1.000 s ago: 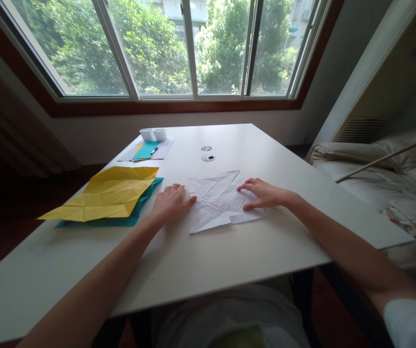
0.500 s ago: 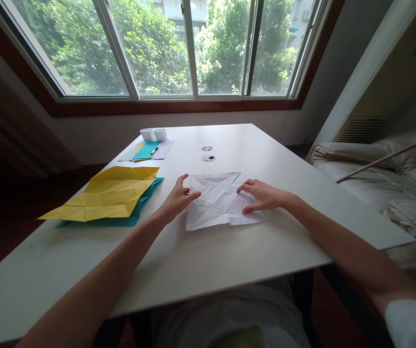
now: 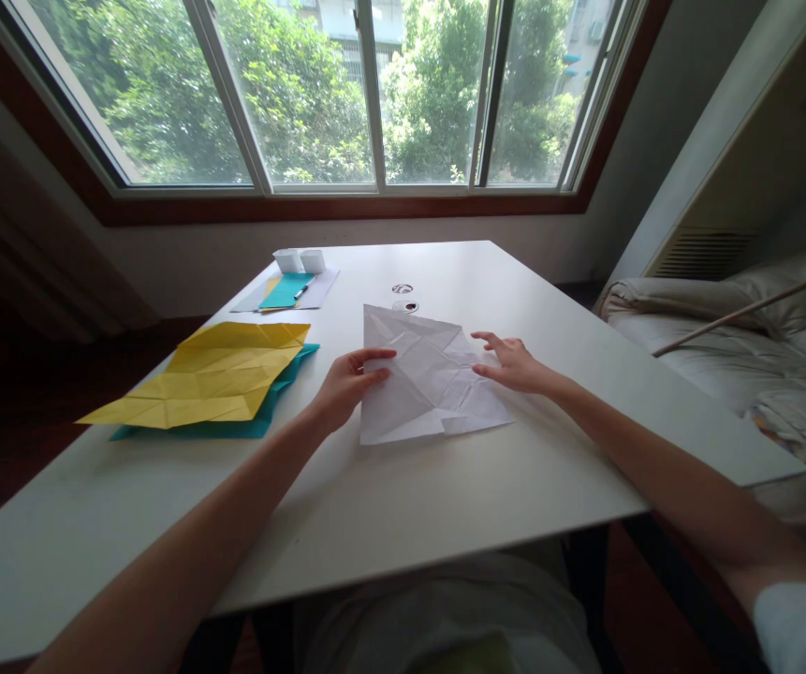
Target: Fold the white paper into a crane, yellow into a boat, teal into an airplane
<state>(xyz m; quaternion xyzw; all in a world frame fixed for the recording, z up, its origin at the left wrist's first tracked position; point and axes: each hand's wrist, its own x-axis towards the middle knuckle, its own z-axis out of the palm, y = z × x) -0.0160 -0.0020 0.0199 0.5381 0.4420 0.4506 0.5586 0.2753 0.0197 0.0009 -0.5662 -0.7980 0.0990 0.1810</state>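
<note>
Two bare hands work at a creased white paper sheet (image 3: 423, 384) lying near the middle of the white table (image 3: 409, 505), its near edge flat and its far-left corner lifted. The left hand (image 3: 346, 386) pinches the sheet's left edge between thumb and fingers. The right hand (image 3: 511, 363) rests at the sheet's right edge with fingers spread and loose, gripping nothing. To the left lies a folded yellow paper (image 3: 216, 373) on a teal sheet (image 3: 262, 412). Farther back sit two small white boxes (image 3: 299, 259) beside more papers, below the window (image 3: 346, 94).
</note>
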